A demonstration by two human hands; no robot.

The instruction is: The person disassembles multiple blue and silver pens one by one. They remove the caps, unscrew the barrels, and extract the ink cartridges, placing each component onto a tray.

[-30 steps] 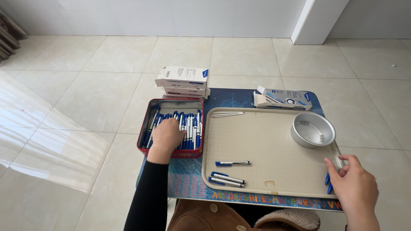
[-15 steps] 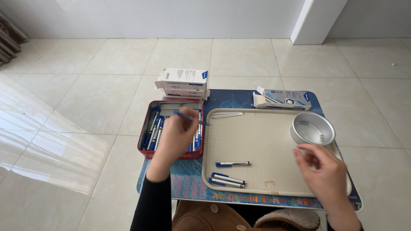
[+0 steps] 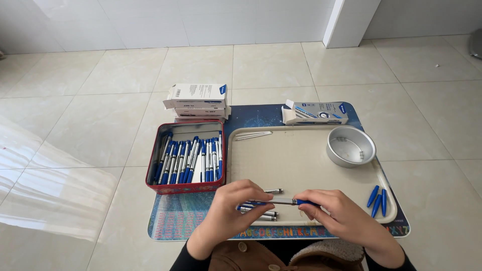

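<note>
1. One beige tray [image 3: 301,150] spans the small table, keeping the metal bowl [image 3: 350,145] within reach.
2. Red tin [image 3: 187,156] beside it corrals many blue pens.
3. Left hand [image 3: 228,211] and right hand [image 3: 341,216] each pinch an end of the pen [image 3: 278,201], level above the tray's near edge.

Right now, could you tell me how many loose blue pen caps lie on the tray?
3 blue pen caps, clustered at the beige tray's right edge, below the metal bowl. The hands could hide others.
</note>
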